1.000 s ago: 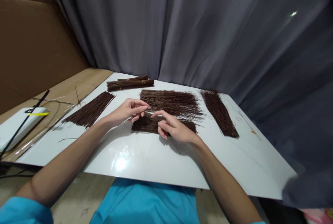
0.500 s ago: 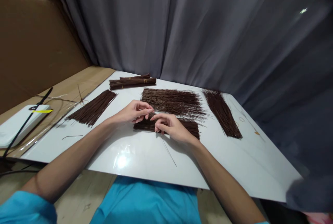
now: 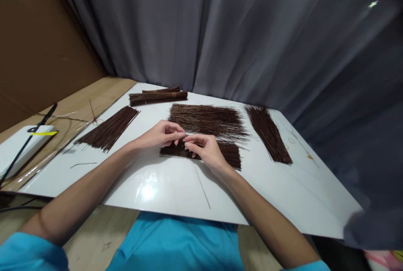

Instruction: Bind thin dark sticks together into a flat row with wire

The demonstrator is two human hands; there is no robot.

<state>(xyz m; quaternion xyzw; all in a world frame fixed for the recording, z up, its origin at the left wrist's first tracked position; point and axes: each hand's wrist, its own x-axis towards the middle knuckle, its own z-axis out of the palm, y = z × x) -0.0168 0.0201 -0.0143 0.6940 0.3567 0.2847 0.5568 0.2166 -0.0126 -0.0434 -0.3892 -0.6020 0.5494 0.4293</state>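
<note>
My left hand (image 3: 161,133) and my right hand (image 3: 204,150) meet fingertip to fingertip above a small dark pile of thin brown sticks (image 3: 231,154) near the middle of the white table (image 3: 163,187). Both pinch a single thin stick between them; the part between the fingers is barely visible. A long thin stick (image 3: 201,185) runs from under my right hand toward the table's near edge.
A wide loose pile of sticks (image 3: 206,119) lies behind my hands. More piles lie left (image 3: 108,128) and right (image 3: 267,133), and tied bundles (image 3: 157,96) at the back. One stray stick (image 3: 82,164) lies at left. A white device (image 3: 22,147) sits on cardboard. Grey curtains hang behind.
My right hand has drawn in closer to my left hand. The long thin stick below it now stretches further toward the near edge. The view has shifted slightly.
</note>
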